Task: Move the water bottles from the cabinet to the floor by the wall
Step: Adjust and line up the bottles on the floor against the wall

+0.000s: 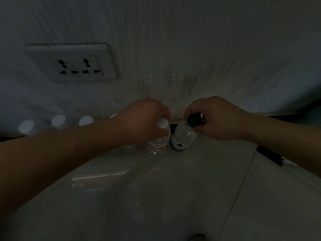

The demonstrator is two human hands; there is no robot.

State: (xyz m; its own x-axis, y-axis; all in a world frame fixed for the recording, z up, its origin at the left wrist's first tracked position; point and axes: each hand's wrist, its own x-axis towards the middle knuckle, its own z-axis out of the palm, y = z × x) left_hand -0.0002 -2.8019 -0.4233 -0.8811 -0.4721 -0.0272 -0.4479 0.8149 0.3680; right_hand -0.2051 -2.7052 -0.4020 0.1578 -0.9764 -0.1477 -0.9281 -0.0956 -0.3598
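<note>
Both hands are setting bottles down on the floor (173, 188) against the wall (173, 49), right of the socket (73, 63): the left hand (142, 119) gripping the white-capped bottle (159, 141), the right hand (217, 119) pinching the dark-capped bottle (180, 138). Next, letting go cleanly; open floor is lying rightward.

dim light. the left hand (144, 119) grasps a clear white-capped plastic bottle (159, 138), the right hand (218, 119) a clear dark-capped plastic bottle (182, 136), both on the pale tiled floor (173, 197) beside the white wall (191, 49).
</note>
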